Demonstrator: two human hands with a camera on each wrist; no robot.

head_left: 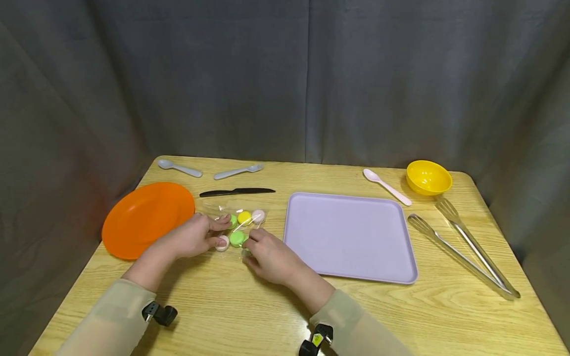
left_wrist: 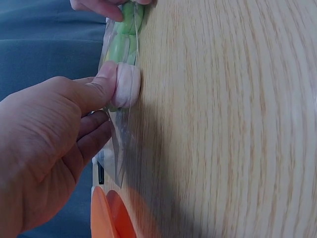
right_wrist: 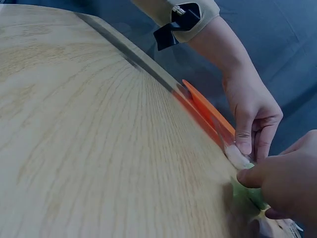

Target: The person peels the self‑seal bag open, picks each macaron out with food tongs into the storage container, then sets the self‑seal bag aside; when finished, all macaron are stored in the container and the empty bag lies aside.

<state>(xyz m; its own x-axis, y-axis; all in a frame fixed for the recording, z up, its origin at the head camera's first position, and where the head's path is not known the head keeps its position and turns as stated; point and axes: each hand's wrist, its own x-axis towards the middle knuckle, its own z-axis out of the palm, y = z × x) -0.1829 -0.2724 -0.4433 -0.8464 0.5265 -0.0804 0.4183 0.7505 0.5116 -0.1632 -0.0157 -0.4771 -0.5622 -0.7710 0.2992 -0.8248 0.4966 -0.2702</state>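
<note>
A clear plastic bag (head_left: 236, 251) of macarons lies on the table in front of me, with green, yellow and pale pink or white pieces inside. My left hand (head_left: 196, 236) holds its left side, the thumb on a white macaron (left_wrist: 128, 85) through the film. On the right side, my right hand (head_left: 273, 257) pinches the bag near a green macaron (head_left: 237, 239), its fingers covering that part. The two hands are close together in the right wrist view. Toward the back of the bag sits a yellow macaron (head_left: 244, 217).
An orange plate (head_left: 147, 220) lies left and a lilac tray (head_left: 347, 237) right. Behind the bag are a black knife (head_left: 238, 192), a grey fork (head_left: 238, 171) and a grey spoon (head_left: 180, 168). Farther right are a pink spoon (head_left: 387, 187), a yellow bowl (head_left: 429, 178) and metal tongs (head_left: 472, 252).
</note>
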